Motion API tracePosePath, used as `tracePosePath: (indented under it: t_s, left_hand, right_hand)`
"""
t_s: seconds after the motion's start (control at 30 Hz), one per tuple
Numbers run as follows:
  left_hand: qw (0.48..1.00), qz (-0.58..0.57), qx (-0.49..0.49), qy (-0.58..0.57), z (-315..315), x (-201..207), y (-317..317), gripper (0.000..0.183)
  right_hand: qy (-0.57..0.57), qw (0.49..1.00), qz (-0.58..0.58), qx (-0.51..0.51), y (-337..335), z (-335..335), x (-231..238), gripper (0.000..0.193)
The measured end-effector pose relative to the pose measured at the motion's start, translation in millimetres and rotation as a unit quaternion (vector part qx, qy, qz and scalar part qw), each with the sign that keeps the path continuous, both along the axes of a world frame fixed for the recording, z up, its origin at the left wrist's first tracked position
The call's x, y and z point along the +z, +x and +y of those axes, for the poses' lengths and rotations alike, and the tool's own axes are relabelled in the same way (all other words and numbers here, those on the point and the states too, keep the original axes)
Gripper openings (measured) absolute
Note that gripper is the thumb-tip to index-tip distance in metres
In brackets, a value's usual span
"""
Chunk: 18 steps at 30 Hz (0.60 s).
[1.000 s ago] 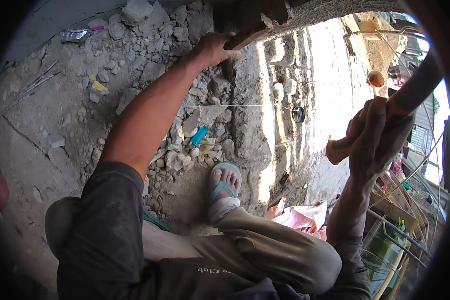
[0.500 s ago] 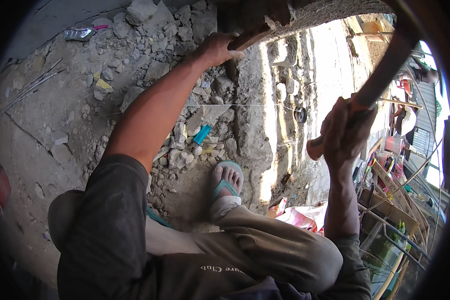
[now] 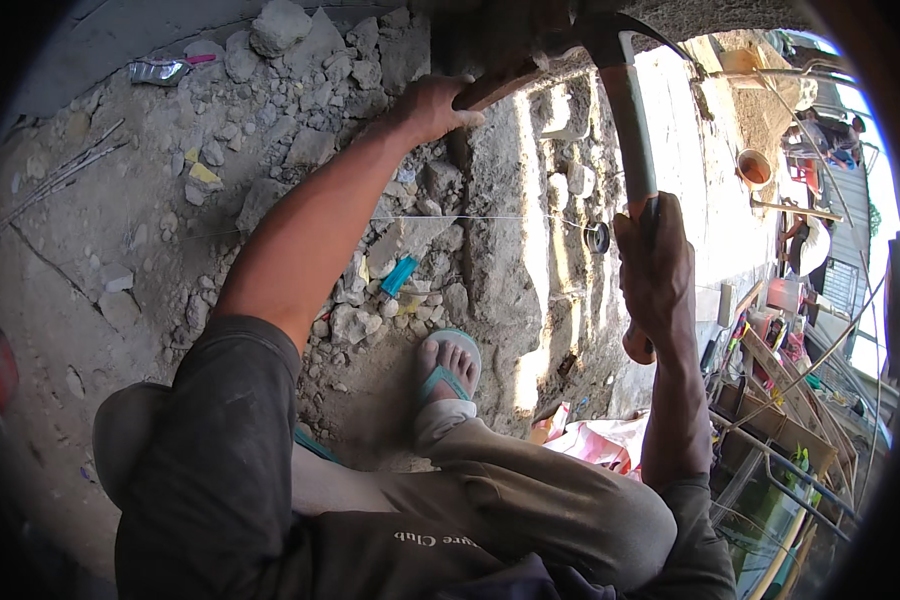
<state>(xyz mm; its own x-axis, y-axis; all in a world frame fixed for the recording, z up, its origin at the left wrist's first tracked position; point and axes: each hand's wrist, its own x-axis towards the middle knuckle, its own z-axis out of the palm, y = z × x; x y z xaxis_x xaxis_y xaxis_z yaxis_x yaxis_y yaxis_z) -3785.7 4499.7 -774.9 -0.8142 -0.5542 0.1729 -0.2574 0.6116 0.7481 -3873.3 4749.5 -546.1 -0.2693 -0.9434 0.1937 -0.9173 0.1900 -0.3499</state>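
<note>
A claw hammer [image 3: 631, 130] with a dark head and a wooden handle end is in my right hand [image 3: 658, 270], fingers wrapped round the grip. Its head is at the upper middle, by the dark, shadowed end of a short wooden piece [image 3: 497, 86]. My left hand [image 3: 432, 108] pinches the near end of that wood between thumb and fingers. What the wood's far end and the hammer's striking face touch is lost in shadow. A thin white string [image 3: 515, 217] runs across below my left hand to a small dark spool [image 3: 597, 237].
Broken rubble [image 3: 315, 145] covers the ground at left and middle, with a turquoise plastic piece [image 3: 399, 275] in it. A rough concrete edge [image 3: 505, 240] runs beside my sandalled foot [image 3: 448, 370]. Boards [image 3: 785, 415], metal tubing and a bucket [image 3: 754, 168] are at right.
My right hand has swung the hammer from the upper right inward, bringing its head to the wood at the upper middle. My left hand stays on the wood.
</note>
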Motion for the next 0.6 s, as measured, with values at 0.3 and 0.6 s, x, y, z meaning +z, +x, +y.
tracePosePath:
  t_s: [0.3, 0.6]
  left_hand:
    - [1.0, 0.017, -0.011, 0.004, -1.8, -2.6, -3.1, 0.061]
    - [0.99, 0.095, 0.108, -0.001, 13.8, -1.8, -0.5, 0.069]
  right_hand:
    - [0.043, 0.995, -0.059, -0.073, 8.0, 6.7, -12.1, 0.019]
    - [-0.047, 0.954, -0.185, -0.23, 15.2, -4.7, 26.9, 0.021]
